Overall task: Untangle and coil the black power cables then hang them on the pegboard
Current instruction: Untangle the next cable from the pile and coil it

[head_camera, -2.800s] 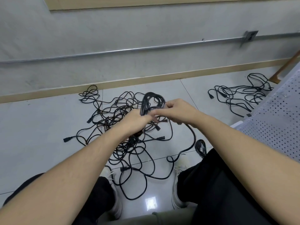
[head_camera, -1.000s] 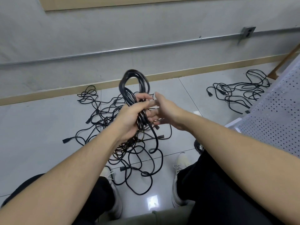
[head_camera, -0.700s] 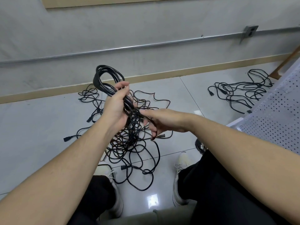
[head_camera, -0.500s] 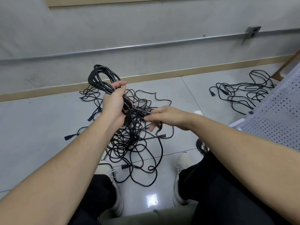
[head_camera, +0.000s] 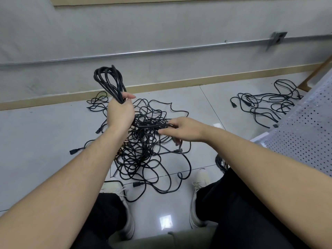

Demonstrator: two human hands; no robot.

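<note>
Black round-sheathed cable runs taut between your hands: your right hand [head_camera: 181,129] pinches the strand's near end, fingers curled on it. Left of it and higher, your left hand [head_camera: 120,114] is clamped around a coiled bundle [head_camera: 109,81], its long narrow loops standing up above the fist. Below both hands a loose tangled pile [head_camera: 143,150] sprawls on glossy grey tile. Right of your right hand: perforated white pegboard [head_camera: 305,133], tilted; beyond it a second cable heap [head_camera: 264,105].
</note>
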